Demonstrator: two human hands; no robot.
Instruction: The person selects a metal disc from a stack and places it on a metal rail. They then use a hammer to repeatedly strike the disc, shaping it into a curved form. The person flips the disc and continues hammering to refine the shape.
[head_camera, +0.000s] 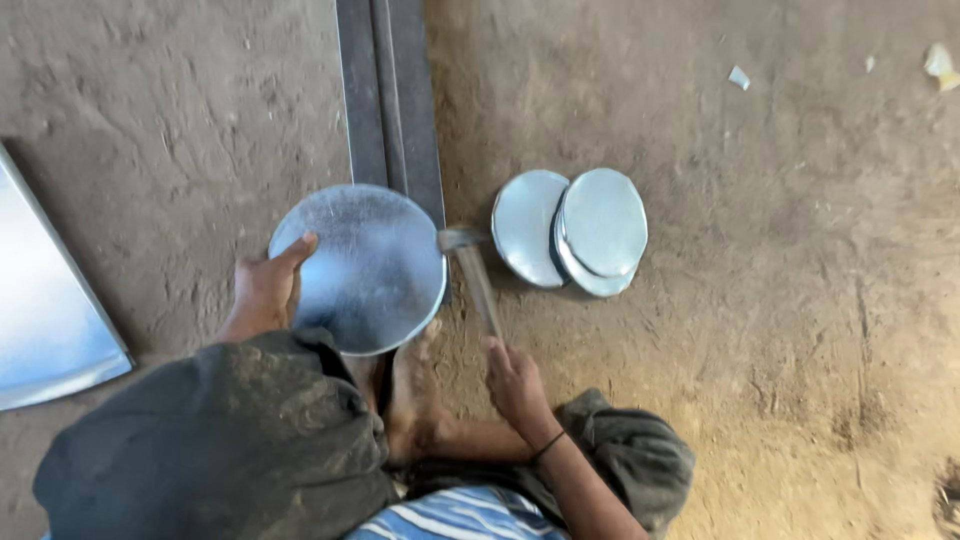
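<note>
A round shiny metal disc (365, 265) lies over the near end of a dark steel rail (390, 95) on the dirt floor. My left hand (265, 290) grips the disc's left rim, thumb on top. My right hand (512, 380) holds the wooden handle of a hammer (470, 265); its steel head rests at the disc's right edge. My bare foot (412, 395) sits just under the disc's near rim.
Several similar metal discs (575, 232) lie stacked and overlapping to the right of the hammer. A large flat metal sheet (45, 300) lies at the far left. Small white scraps (738, 77) dot the dirt at the upper right.
</note>
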